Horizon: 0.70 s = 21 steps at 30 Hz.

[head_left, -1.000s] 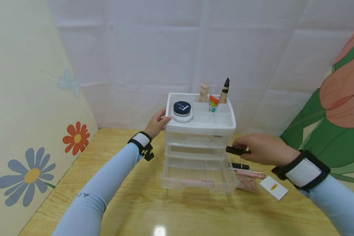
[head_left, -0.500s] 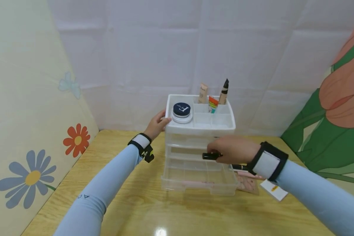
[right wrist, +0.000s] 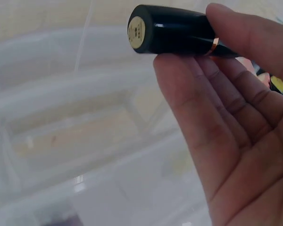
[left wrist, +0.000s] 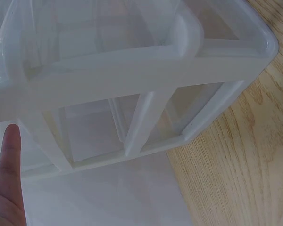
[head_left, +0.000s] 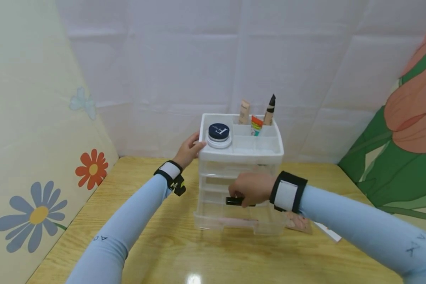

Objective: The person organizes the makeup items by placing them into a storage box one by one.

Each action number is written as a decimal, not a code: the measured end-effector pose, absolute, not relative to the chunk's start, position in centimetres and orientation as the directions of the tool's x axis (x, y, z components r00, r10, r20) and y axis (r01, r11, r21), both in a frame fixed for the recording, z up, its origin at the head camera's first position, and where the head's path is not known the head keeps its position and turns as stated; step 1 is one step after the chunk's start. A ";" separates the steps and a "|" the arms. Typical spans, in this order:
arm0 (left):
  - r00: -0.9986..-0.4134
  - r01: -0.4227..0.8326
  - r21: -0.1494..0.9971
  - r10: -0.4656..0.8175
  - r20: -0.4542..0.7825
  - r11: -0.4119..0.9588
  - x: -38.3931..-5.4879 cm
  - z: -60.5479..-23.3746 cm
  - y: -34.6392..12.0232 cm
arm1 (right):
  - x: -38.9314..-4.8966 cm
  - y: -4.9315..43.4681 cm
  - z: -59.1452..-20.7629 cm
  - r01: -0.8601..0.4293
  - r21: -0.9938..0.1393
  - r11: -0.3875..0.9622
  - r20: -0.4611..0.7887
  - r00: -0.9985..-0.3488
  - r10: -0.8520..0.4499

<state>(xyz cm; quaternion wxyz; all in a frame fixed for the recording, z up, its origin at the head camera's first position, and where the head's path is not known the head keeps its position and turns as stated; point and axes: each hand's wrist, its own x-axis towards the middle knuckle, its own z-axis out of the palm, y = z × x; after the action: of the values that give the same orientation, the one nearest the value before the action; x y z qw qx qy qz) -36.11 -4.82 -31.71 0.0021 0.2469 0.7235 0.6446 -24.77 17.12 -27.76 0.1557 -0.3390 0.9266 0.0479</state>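
Across the drawer organizer (head_left: 239, 158), a white-topped unit with clear drawers, my right hand (head_left: 253, 188) has a black lipstick tube (head_left: 234, 201) pinched between thumb and fingers. This tube lies level, above the pulled-out bottom drawer (head_left: 209, 221). The right wrist view shows its label end and a gold band on the tube (right wrist: 179, 30). A long pink tube (head_left: 239, 222) lies in that drawer. My left hand (head_left: 189, 150) rests against the organizer's upper left side, thumb at the rim; in the left wrist view a straight finger (left wrist: 10, 165) touches the side frame (left wrist: 108, 75).
On the organizer's top sit a dark-lidded round jar (head_left: 218, 132), a beige tube (head_left: 244, 112), a small orange-capped tube (head_left: 256, 125) and a black-capped tube (head_left: 269, 110). Right of the drawer, a pink palette (head_left: 298, 223) and a white card (head_left: 328, 232) lie partly behind my right forearm.
My right hand has carried the lipstick tube leftward and down, from right of the organizer to over the open bottom drawer. My left hand has stayed in place.
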 end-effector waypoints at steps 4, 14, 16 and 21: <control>-0.879 0.359 0.931 0.360 0.314 0.062 -36.3 -31.8 -4.8 | -24.9 16.4 -28.6 -0.641 -0.085 0.763 -0.353 -0.697 -0.624; -0.882 0.353 0.933 0.358 0.306 0.073 -36.3 -31.9 -4.8 | -25.6 16.0 -30.3 -0.690 -0.116 0.714 -0.397 -0.627 -0.670; -0.881 0.354 0.932 0.360 0.307 0.074 -36.3 -31.9 -4.8 | -25.6 15.9 -30.3 -0.686 -0.122 0.717 -0.408 -0.624 -0.666; -0.880 0.353 0.933 0.362 0.308 0.066 -36.3 -31.7 -4.8 | -25.6 15.9 -30.6 -0.667 -0.139 0.732 -0.428 -0.626 -0.652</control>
<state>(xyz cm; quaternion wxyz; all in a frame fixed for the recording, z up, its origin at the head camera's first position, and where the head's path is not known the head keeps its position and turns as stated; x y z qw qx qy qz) -36.26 -4.81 -31.73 0.0036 0.2451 0.7300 0.6380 -25.64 15.89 -30.65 0.2306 -0.3657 0.9016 0.0163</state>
